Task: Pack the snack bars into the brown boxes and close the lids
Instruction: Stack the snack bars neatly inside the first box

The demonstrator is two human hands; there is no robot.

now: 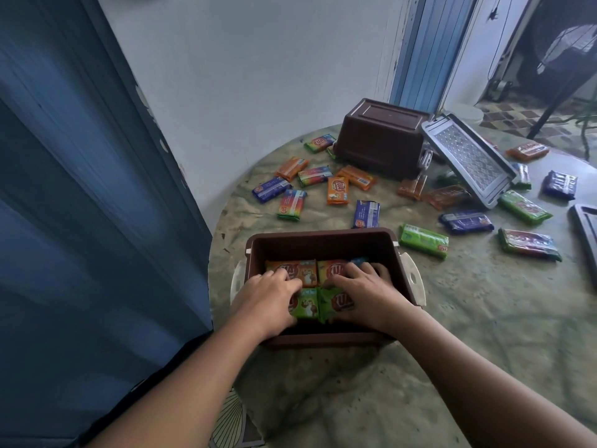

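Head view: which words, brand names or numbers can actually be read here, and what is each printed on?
"KUA": the large logo on the orange snack bars in the open brown box, partly covered by the left hand and right hand.
Small logos and fine print on the loose bars on the table: too small and blurred to read.
Upturned brown box and grey lid: no text.

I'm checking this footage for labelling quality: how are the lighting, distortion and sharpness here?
Head view: dim indoor light with brighter daylight from the doorway at upper right; wide-angle lens bends the blue door and the table edge; soft glare washes out the wrappers near the grey lid; the hands and the bars in the open box are fairly sharp; shadow fills the box's near wall.
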